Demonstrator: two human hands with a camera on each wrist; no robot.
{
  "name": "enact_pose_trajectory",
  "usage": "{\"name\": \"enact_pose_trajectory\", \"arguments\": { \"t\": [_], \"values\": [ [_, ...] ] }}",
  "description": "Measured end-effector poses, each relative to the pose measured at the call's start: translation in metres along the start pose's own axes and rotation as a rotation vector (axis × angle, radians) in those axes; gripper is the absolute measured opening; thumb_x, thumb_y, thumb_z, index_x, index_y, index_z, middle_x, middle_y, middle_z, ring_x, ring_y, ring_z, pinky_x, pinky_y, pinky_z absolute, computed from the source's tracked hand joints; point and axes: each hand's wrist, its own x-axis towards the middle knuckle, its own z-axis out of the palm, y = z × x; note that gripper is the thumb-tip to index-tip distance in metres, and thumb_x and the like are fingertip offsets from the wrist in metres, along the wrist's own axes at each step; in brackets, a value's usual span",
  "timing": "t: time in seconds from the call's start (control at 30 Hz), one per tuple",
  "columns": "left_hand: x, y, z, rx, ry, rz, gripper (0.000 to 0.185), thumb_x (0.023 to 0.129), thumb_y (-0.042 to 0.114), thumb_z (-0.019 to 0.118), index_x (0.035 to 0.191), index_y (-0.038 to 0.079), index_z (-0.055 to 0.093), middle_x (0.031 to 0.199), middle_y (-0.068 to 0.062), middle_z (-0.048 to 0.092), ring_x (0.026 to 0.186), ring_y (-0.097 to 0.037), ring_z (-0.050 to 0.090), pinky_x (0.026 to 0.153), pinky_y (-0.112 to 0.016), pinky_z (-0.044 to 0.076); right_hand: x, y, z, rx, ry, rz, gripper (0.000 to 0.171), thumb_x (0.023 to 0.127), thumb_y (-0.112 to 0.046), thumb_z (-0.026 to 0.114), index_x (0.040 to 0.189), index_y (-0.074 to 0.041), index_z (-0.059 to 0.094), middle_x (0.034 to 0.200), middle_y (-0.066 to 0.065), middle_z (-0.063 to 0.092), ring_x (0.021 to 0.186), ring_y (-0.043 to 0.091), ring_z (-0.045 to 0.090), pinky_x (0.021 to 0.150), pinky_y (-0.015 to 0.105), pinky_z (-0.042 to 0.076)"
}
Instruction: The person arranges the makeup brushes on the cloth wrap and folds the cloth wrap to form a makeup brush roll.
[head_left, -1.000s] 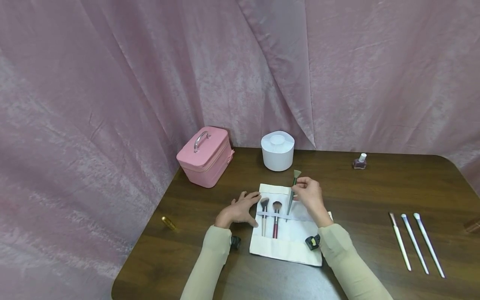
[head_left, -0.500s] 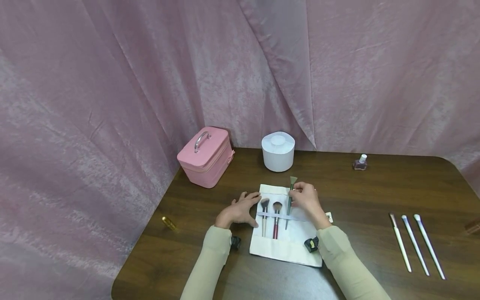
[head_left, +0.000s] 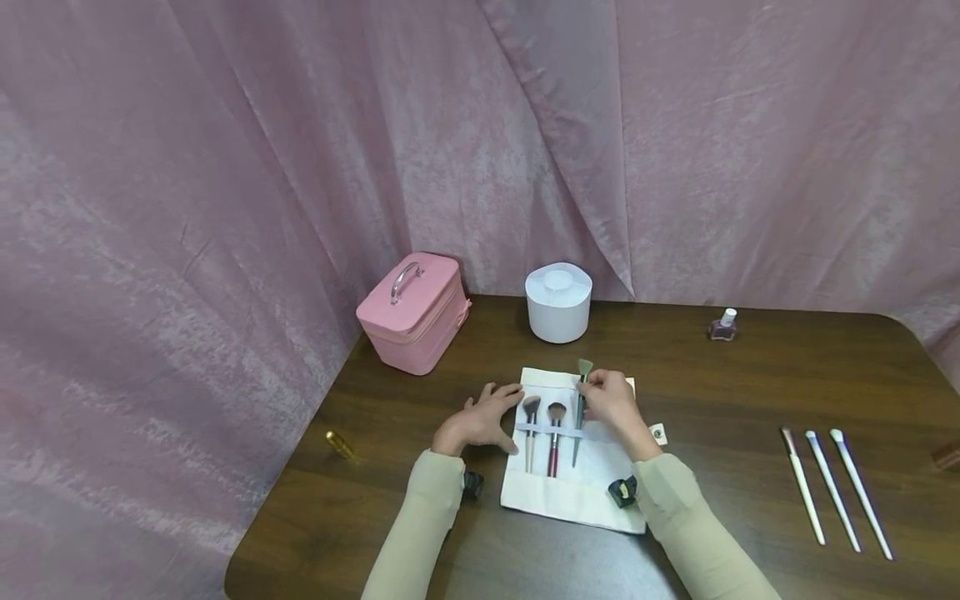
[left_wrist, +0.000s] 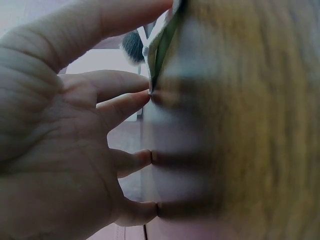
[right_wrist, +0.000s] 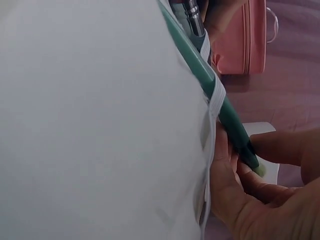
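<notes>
A white cloth brush roll [head_left: 543,500] lies spread on the table, an elastic band [head_left: 543,429] running across it. Under the band sit a makeup brush with dark angled bristles [head_left: 532,407] and one with a red handle [head_left: 552,462]. My right hand [head_left: 611,402] pinches a green makeup brush [head_left: 580,408] near its bristle end. In the right wrist view its green handle [right_wrist: 197,65] passes beneath the elastic loop [right_wrist: 217,95]. My left hand [head_left: 480,419] has its fingers spread at the roll's left edge; in the left wrist view the fingertips [left_wrist: 142,158] meet the tabletop.
Three pale-handled brushes [head_left: 828,492] lie at the right. Along the back stand a pink case [head_left: 411,321], a white lidded container [head_left: 558,308] and a nail polish bottle [head_left: 723,327]. A small gold tube [head_left: 340,444] lies at the left, a brown object [head_left: 947,455] at the right edge.
My right hand has drawn the green brush toward me and slightly left, so its handle reaches farther down past the elastic band. The left hand has stayed in place.
</notes>
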Motion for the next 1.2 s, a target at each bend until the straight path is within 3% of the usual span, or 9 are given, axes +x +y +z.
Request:
{"name": "enact_pose_trajectory", "arguments": {
  "t": [0.33, 0.83, 1.2],
  "values": [
    [0.001, 0.000, 0.000, -0.006, -0.001, -0.005, 0.094, 0.080, 0.017, 0.088, 0.158, 0.010, 0.037, 0.166, -0.004, 0.024, 0.152, -0.039, 0.008, 0.114, -0.069, 0.012, -0.006, 0.001, -0.001, -0.061, -0.003, -0.012, 0.017, 0.095, -0.008, 0.067, 0.099, 0.008, 0.064, 0.092, 0.016, 0.064, 0.066, 0.017, 0.063, 0.060, 0.028, 0.057],
    [0.002, -0.001, 0.000, 0.004, 0.001, -0.003, 0.093, 0.079, 0.016, 0.088, 0.157, 0.011, 0.038, 0.165, -0.002, 0.025, 0.152, -0.040, 0.007, 0.114, -0.070, 0.011, -0.013, 0.002, 0.001, -0.156, -0.016, 0.029, 0.013, 0.092, -0.005, 0.067, 0.082, 0.004, 0.066, 0.062, 0.007, 0.058, 0.053, 0.013, 0.054, 0.051, 0.023, 0.045],
    [0.003, -0.003, 0.002, 0.013, -0.001, 0.000, 0.092, 0.080, 0.017, 0.087, 0.157, 0.012, 0.038, 0.165, -0.002, 0.025, 0.152, -0.040, 0.008, 0.113, -0.070, 0.012, -0.014, 0.005, 0.002, -0.230, -0.045, 0.067, 0.014, 0.091, -0.007, 0.068, 0.079, 0.001, 0.069, 0.057, 0.005, 0.058, 0.050, 0.011, 0.051, 0.048, 0.023, 0.040]
  ]
}}
